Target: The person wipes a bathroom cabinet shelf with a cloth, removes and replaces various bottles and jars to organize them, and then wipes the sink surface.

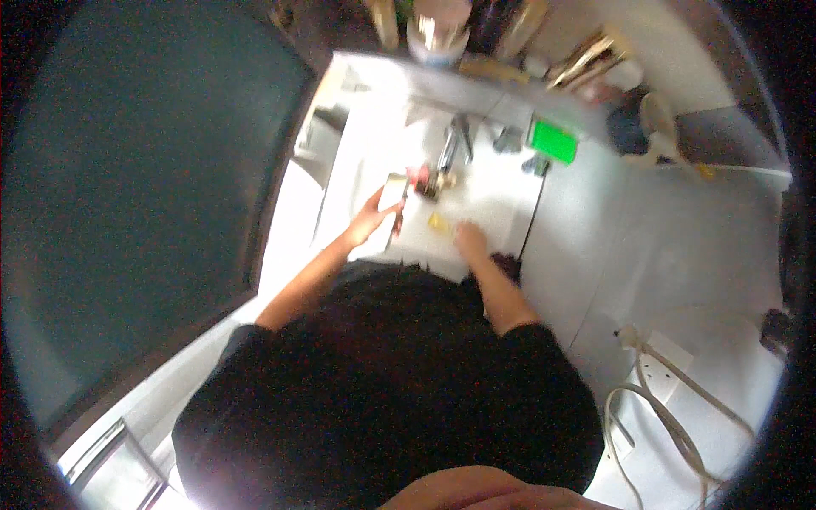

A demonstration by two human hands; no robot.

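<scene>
My left hand (370,219) is closed around a pale, flat, oblong object (394,192), held upright over the white work surface (365,144). What kind of object it is, the blur does not show. Right of it, my right hand (469,240) is closed, with a small yellow piece (439,223) sticking out from its fingertips toward the left hand. Between and just beyond both hands lies a cluster of small red, dark and tan items (427,182), too blurred to name. A dark and silver tool (456,143) lies farther back.
A bright green rectangular block (554,141) sits at the back right, beside small dark items (535,164). Tubs (438,38) and other goods line the back. A large dark panel (161,187) stands on the left. At lower right, pale cables (654,391) run by a socket (665,370).
</scene>
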